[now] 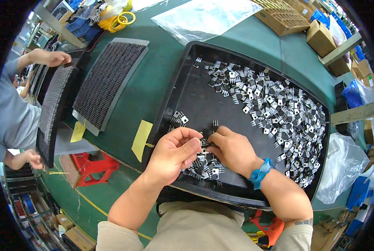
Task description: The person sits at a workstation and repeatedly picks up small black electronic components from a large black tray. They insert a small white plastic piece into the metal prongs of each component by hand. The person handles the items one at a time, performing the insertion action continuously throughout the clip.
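A large black tray (170, 100) lies in front of me, with many small black-and-silver three-legged transistors (274, 100) heaped along its far and right sides. My left hand (174, 154) is over the tray's near left part, its thumb and fingertips drawn together; what they hold, if anything, is hidden. Just right of it, my right hand (231, 148) reaches down with bent, closed fingers beside a small near pile of transistors (203, 169). Its fingertips are partly hidden, so their contents cannot be made out. One loose transistor (215, 123) shows its legs just beyond the right hand. A blue band circles my right wrist.
Left of the tray, a grey board (111, 79) carries dense rows of dark parts. A co-worker at the far left holds a similar loaded board (55, 104). Yellow paper (141, 140), plastic sheeting (203, 19), a clear bag (341, 167) and cardboard boxes (320, 35) surround the tray.
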The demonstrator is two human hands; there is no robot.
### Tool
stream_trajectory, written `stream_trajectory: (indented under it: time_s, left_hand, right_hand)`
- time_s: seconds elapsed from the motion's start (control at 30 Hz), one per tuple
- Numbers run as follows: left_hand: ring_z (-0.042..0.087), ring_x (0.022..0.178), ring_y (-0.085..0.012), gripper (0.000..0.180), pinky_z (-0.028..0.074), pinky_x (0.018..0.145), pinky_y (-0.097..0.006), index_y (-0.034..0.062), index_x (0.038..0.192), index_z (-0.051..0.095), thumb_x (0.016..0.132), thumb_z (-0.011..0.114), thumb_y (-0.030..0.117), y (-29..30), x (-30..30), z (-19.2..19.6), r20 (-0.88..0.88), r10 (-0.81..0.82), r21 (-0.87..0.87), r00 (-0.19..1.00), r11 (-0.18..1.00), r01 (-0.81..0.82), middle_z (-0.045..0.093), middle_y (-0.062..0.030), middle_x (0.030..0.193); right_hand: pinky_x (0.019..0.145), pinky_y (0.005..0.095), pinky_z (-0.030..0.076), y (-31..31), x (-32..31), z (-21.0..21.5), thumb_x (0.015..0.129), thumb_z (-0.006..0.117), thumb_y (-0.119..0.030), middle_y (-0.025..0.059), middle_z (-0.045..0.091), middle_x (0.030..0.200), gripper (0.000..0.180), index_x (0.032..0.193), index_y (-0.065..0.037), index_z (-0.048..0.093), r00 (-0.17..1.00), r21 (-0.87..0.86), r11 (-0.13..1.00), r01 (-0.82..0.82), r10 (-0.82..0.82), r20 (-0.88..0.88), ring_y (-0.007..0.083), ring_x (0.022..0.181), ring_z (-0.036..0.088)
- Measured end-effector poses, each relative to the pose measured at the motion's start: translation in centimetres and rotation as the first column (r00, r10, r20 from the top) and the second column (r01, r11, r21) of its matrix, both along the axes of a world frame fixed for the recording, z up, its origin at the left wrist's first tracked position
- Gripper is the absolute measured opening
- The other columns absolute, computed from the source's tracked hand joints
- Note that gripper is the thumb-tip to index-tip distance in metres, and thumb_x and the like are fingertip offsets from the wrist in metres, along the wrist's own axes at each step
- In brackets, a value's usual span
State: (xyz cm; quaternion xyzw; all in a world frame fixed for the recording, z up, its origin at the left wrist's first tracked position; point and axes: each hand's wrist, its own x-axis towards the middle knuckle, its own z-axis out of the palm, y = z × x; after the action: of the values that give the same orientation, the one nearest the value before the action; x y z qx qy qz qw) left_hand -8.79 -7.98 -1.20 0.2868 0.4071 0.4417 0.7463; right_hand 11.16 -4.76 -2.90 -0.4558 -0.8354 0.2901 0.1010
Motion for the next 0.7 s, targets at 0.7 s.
stream_trajectory:
  time_s: [0.7]
  left_hand:
    - [0.047, 0.056, -0.0064, 0.011, 0.034, 0.046, -0.018, -0.0005, 0.099, 0.061, 0.09, 0.062, 0.006, 0.1, 0.1, 0.7, 0.012, -0.061, -0.133, 0.998, 0.989, 0.062, 0.067, -0.0103, 0.088]
  right_hand:
    - [0.065, 0.0298, 0.047, -1.3, 1.6, 3.9, 0.083, 0.064, -0.002, 0.0113, 0.06, 0.08, 0.02, 0.103, -0.001, 0.06, 0.776, -0.249, 0.952, 0.177, -0.291, -0.56, 0.0192, 0.071, 0.058]
